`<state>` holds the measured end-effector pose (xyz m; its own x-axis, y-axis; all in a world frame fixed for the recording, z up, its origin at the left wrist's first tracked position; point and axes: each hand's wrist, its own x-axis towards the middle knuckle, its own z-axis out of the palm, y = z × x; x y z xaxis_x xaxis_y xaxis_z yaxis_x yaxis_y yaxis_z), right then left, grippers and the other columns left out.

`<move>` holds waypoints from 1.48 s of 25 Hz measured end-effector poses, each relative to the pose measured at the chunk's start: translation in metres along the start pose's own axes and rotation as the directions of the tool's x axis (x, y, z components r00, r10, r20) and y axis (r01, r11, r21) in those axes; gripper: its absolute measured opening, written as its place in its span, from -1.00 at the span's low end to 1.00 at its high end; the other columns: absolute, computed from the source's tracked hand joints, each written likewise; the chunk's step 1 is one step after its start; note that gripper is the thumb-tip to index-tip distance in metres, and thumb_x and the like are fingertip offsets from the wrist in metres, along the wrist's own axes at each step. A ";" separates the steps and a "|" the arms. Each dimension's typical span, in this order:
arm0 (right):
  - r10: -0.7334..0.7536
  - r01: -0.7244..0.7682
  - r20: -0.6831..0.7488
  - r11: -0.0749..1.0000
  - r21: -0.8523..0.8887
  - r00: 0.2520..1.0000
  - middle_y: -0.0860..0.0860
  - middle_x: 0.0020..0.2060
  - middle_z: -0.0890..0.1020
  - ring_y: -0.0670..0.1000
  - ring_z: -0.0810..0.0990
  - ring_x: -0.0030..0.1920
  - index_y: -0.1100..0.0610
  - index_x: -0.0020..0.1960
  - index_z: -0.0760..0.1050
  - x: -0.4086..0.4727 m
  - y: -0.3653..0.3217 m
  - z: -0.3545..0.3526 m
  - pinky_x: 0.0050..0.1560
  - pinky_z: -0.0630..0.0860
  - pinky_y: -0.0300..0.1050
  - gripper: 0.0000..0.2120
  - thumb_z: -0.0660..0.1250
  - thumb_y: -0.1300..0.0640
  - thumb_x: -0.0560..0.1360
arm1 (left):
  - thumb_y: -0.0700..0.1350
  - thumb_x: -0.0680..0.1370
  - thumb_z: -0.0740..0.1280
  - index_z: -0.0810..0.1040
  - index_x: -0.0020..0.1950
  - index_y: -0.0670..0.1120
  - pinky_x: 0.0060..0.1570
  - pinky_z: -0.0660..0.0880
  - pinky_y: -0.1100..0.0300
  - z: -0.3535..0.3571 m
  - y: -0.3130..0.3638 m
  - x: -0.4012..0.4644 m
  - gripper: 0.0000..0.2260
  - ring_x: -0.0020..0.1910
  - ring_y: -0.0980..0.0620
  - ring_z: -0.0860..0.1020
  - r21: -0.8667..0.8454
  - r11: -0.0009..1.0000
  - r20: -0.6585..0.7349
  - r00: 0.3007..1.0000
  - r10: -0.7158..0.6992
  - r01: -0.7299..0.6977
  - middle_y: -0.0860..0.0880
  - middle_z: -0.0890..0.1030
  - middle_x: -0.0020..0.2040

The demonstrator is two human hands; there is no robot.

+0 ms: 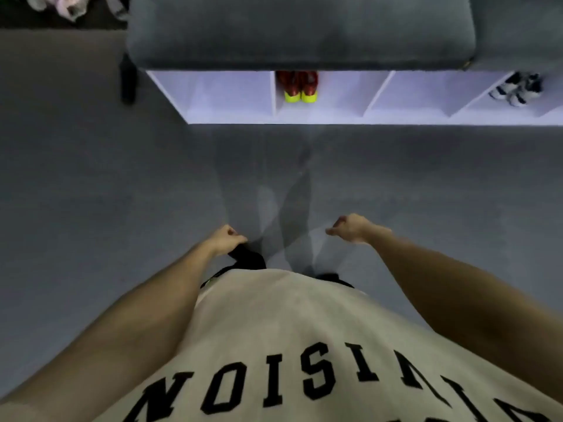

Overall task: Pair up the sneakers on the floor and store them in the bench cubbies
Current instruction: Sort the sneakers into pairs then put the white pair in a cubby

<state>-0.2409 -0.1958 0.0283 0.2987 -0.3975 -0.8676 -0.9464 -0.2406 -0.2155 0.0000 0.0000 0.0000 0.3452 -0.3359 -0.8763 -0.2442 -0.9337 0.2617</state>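
Observation:
A white bench with a row of cubbies stands ahead under a grey cushion. A pair of red sneakers with yellow toes sits side by side in the second cubby from the left. A white and black pair sits in a cubby at the far right. The leftmost cubby and the one between the pairs hold nothing. My left hand hangs low at centre-left, fingers curled, holding nothing. My right hand hangs at centre-right, fingers loosely curled, also holding nothing. No sneakers lie on the visible floor.
Grey carpet stretches between me and the bench. A dark leg stands at the bench's left end. Pale clothing lies at the top left corner. My cream shirt fills the lower frame.

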 end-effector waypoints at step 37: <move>-0.346 0.444 0.293 0.799 -0.405 0.891 0.11 0.20 0.58 0.14 0.56 0.18 0.15 0.20 0.53 0.309 -0.932 -0.091 0.24 0.47 0.00 -0.52 0.36 -0.18 0.45 | 0.03 0.56 0.35 0.40 0.37 -0.13 0.26 0.34 0.11 -0.653 -0.323 0.182 -0.56 0.33 -0.13 0.41 -0.790 0.574 -0.115 0.867 -0.485 0.216 -0.11 0.42 0.39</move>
<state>0.7442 -0.1747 0.0017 0.5578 -0.0113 -0.8299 -0.5740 -0.7275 -0.3759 0.7330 0.1596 0.0204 0.5221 0.1472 -0.8401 0.6501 -0.7063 0.2803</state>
